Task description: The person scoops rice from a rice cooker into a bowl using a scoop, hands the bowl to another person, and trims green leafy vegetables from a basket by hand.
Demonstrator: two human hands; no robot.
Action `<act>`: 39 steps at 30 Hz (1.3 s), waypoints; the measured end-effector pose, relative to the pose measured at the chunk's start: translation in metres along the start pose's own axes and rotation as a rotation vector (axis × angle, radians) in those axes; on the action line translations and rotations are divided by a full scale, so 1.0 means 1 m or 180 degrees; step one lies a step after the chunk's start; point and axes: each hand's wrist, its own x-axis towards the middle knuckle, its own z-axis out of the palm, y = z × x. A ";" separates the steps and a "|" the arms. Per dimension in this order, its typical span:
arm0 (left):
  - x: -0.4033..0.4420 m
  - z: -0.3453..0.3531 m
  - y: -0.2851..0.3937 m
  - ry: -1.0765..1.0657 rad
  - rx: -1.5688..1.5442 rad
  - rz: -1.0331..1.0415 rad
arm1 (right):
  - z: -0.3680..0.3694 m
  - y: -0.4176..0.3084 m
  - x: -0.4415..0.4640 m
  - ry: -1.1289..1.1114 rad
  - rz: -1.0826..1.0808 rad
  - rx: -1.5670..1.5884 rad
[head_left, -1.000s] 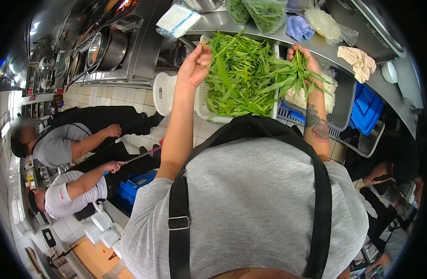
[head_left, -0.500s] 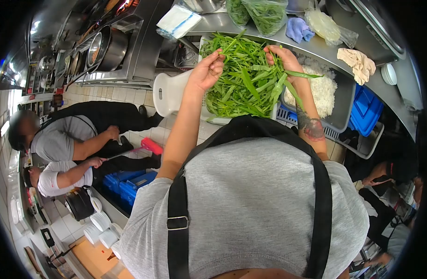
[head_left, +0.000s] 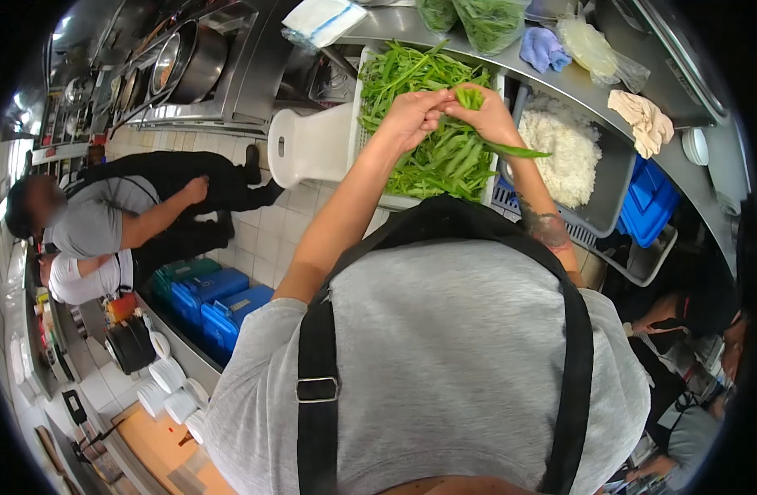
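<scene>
Wears a gray shirt [head_left: 453,355] and black apron straps [head_left: 317,355], nearest to the camera. Stretches both arms forward over a white crate [head_left: 499,82] heaped with a pile of loose greens [head_left: 432,169]. Brings both hands together above the pile, apparently with fingertips touching. Pinches with the left hand [head_left: 416,122], thumb against curled fingers; cannot make out the contents of that pinch. Closes the right hand [head_left: 487,115] around a small bunch of greens [head_left: 470,100], with short stem pieces pointing up and away from the chest. Trails from the same hand a long leaf [head_left: 523,152] across the right wrist, long axis nearly crosswise to the body, tip pointing right and slightly back toward the chest. Has a white stool [head_left: 312,148] beside the crate on the left, and on the right a gray tub [head_left: 613,181] of white rice [head_left: 564,153]. Faces a steel counter beyond, bearing bagged greens [head_left: 491,25], a blue cloth [head_left: 545,49] and a beige cloth [head_left: 640,120]. Shares the far left with a person in gray [head_left: 106,219] and a partly hidden person in white [head_left: 82,278].
</scene>
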 end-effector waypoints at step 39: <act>-0.018 -0.068 -0.034 0.0577 0.1668 0.0654 | 0.049 0.044 -0.005 0.0605 0.0961 0.0500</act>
